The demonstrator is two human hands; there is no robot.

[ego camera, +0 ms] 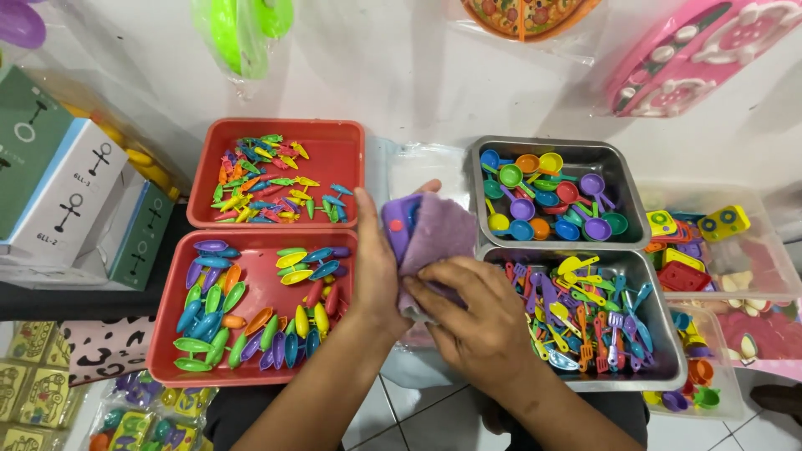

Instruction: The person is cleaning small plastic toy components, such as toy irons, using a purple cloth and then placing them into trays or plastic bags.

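Fingers (434,292) of the right hand (480,321) are curled together and pressed onto a lilac cloth (439,234); the left hand (376,259) clamps a small purple plastic toy (399,224) from the side, thumb up by its top edge. I see the cloth draped over most of the toy, leaving only a purple end with a blue spot exposed. Both are held up between the two rows of trays, at the middle of the view.

Packages noted. Well to the left of the fingers stand stacked cardboard boxes (58,188), white, green and blue, each bearing a black stick-and-ring symbol. Below those, yellow printed cartons (25,388) and clear bags of mixed toys (154,413). Above the fingers, hanging clear bags hold a green toy (246,25), a round pizza-patterned piece (522,15) and a pink flowered tray (702,50).

Just left of the fingers, two red trays: the upper red tray (338,138) holds small multicoloured pieces, the lower red tray (167,313) larger pod-shaped ones. Just right, two steel trays: the upper steel tray (622,163) holds little coloured pans, the lower steel tray (664,334) small spatulas and utensils. Further right are clear tubs (773,242) of toy stoves and parts.
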